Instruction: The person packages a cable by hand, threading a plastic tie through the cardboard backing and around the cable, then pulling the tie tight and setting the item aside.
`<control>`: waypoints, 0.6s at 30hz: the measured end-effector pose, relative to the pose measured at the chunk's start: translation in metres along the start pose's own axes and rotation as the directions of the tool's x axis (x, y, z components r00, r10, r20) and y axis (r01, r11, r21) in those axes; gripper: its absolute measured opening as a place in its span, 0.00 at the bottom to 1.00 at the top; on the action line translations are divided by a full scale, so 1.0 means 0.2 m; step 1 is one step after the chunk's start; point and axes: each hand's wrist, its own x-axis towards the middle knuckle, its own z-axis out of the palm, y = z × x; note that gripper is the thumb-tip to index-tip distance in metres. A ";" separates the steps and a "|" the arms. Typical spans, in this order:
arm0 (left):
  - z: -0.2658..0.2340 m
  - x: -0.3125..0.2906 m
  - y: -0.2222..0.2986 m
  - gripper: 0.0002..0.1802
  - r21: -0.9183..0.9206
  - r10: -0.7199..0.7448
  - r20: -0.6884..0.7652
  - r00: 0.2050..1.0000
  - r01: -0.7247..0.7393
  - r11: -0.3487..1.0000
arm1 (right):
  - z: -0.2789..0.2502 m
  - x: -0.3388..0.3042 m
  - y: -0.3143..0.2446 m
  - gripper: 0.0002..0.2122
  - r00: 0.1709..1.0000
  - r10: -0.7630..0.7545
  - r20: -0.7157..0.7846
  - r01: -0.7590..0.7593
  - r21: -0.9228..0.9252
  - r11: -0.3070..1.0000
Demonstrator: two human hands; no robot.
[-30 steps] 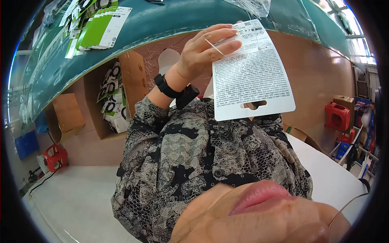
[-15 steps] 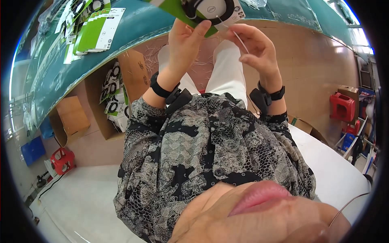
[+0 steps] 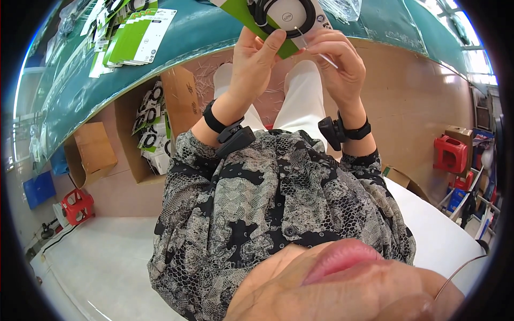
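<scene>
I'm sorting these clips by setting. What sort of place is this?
Probably a packing workshop. A stack of green-and-white cards lies on the green worktable, an open cardboard box under it holds more carded goods, and both hands hold a green card with a coiled cable.

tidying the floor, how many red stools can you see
2. One red stool stands on the floor at lower left, by the blue bin. The other red stool is at right, below a cardboard box. More may be hidden.

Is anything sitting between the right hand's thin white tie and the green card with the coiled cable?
Nothing visible does. The right hand pinches the thin white tie, whose tip already meets the green card by the coiled cable; the left hand supports the card from below.
</scene>
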 end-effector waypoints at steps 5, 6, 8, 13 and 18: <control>0.00 0.01 0.01 0.16 0.028 0.009 0.017 1.000 -0.009 1.000 | 0.01 0.01 0.03 0.05 0.994 0.113 0.013 -0.113 0.226 0.968; 0.00 0.01 0.01 0.16 0.033 0.006 0.008 1.000 -0.007 0.999 | 0.01 0.02 0.03 0.04 0.990 0.138 0.021 -0.139 0.256 0.957; 0.01 0.01 0.00 0.16 -0.020 -0.009 -0.003 1.000 0.009 1.000 | 0.00 0.02 0.05 0.04 0.989 0.145 0.031 -0.148 0.245 0.958; 0.02 0.01 -0.02 0.15 -0.133 -0.046 -0.033 0.998 0.042 0.990 | 0.00 0.01 0.06 0.04 0.984 0.172 0.051 -0.179 0.210 0.961; 0.05 0.01 -0.02 0.14 -0.185 -0.108 -0.083 0.991 0.092 0.978 | 0.00 0.01 0.08 0.04 0.985 0.161 0.059 -0.169 0.195 0.966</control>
